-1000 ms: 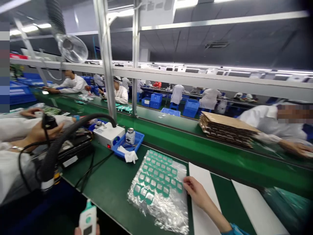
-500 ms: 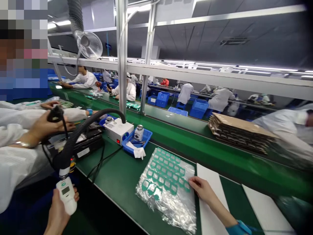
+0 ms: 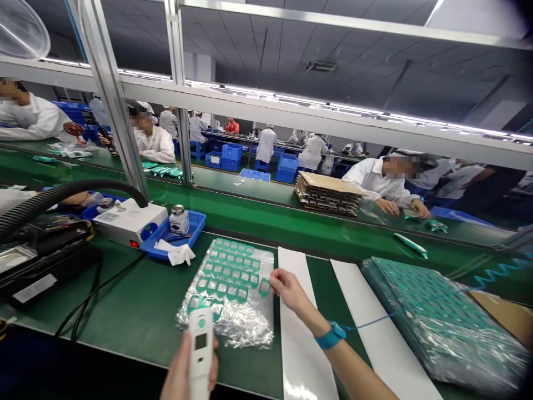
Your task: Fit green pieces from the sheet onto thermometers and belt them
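My left hand (image 3: 178, 369), at the bottom, is wrapped round a white handheld device (image 3: 200, 355) with a small grey screen and a round green button. The device's top overlaps the near edge of a clear plastic sheet (image 3: 245, 328) on the bench. Rows of small green-rimmed pieces (image 3: 222, 289) with pale centres lie on that sheet. My right hand (image 3: 289, 289) is at the sheet's right edge, thumb and finger pinched on one green-rimmed piece (image 3: 264, 287) that sits apart from its row. A blue wrist strap (image 3: 331, 335) with a coiled cord is on my right wrist.
White strips (image 3: 293, 311) lie right of the sheet, then a bagged stack of green pieces (image 3: 449, 311). At left are a blue tray (image 3: 195, 228) with a bottle, a white box (image 3: 131, 222) and a black hose (image 3: 75, 191). Across the green belt, a co-worker (image 3: 383, 183) handles green parts.
My view has swung right. My left hand has brought the device from beside the hose end to the sheet's near edge. My right hand has drawn one green-rimmed piece away from its row.
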The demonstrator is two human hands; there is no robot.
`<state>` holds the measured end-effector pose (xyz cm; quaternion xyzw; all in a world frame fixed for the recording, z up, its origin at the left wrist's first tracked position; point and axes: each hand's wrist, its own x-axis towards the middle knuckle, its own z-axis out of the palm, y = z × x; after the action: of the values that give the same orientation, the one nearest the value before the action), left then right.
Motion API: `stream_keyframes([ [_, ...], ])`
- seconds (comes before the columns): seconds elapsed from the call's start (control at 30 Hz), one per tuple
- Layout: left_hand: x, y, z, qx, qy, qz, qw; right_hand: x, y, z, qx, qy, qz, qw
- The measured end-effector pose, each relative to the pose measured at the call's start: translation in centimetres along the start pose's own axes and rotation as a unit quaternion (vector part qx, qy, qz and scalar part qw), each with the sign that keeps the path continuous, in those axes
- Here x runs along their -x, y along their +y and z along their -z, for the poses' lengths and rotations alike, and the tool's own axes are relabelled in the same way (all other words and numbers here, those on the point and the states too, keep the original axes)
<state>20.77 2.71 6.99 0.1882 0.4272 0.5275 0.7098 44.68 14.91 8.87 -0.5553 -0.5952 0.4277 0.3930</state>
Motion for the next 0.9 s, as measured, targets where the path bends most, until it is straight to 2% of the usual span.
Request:
stream_keyframes([
  [0.1, -0.5, -1.3, -4.7, -0.002, -0.033, 0.038, 0.999, 3.3, -2.2, -0.7, -0.048, -0.036, 0.018, 0.998],
  [0.17, -0.8, -2.1, -6.4, 0.0, -0.032, 0.053, 0.998, 5.4, -3.5, -1.2, -0.07, -0.053, 0.034, 0.996],
  [0.23, -1.0, -2.7, -7.3, 0.002, -0.028, 0.065, 0.997, 6.9, -4.4, -1.6, -0.063, -0.049, 0.048, 0.996],
  [0.43, -0.7, -3.3, -8.3, -0.007, -0.04, 0.069, 0.997, 8.2, -4.2, -2.0, -0.028, -0.05, 0.064, 0.996],
  [0.73, -0.6, -3.6, -8.3, -0.031, -0.042, 0.052, 0.997, 8.8, -3.8, -2.4, 0.032, -0.028, 0.079, 0.996],
  [0.9, -0.2, -3.7, -8.3, -0.071, -0.042, 0.062, 0.995, 8.9, -3.1, -2.4, -0.034, -0.023, 0.047, 0.998],
])
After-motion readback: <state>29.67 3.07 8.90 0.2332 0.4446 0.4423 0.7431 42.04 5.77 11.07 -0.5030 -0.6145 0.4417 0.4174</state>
